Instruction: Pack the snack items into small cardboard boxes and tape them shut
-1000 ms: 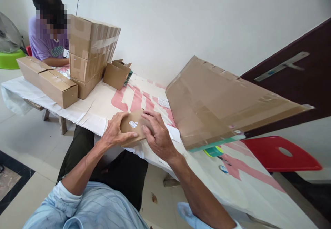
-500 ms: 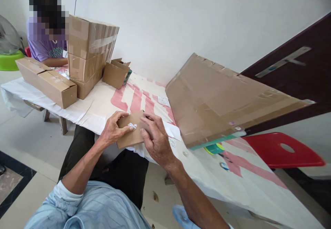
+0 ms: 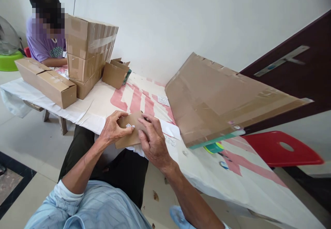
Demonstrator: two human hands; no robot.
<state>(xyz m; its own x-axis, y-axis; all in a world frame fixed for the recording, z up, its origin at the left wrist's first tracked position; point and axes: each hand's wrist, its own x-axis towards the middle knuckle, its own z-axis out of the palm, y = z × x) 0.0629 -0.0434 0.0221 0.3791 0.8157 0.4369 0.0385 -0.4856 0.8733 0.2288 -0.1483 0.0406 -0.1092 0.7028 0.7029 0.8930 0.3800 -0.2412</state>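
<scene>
A small brown cardboard box (image 3: 133,138) is held at the table's near edge, over my lap. My left hand (image 3: 113,129) grips its left side, the thumb lying across the top face beside a small white label (image 3: 128,126). My thumb partly covers that label. On the box's right side is my right hand (image 3: 154,137), its fingers bent and thumb against the cardboard. The right fingertips rest near the box's far right corner, and the hand hides that end of the box.
Stacked taped cartons (image 3: 85,49) and a long carton (image 3: 48,82) stand at the left, near a person in purple (image 3: 46,46). Behind them is an opened small box (image 3: 115,73). A large cardboard sheet (image 3: 219,101) leans at the right, with a tape roll (image 3: 214,148) and red stool (image 3: 281,148) nearby.
My left thumb and the box have shifted slightly, and the label shows less beside the thumb. My right hand has moved a little to the left along the box.
</scene>
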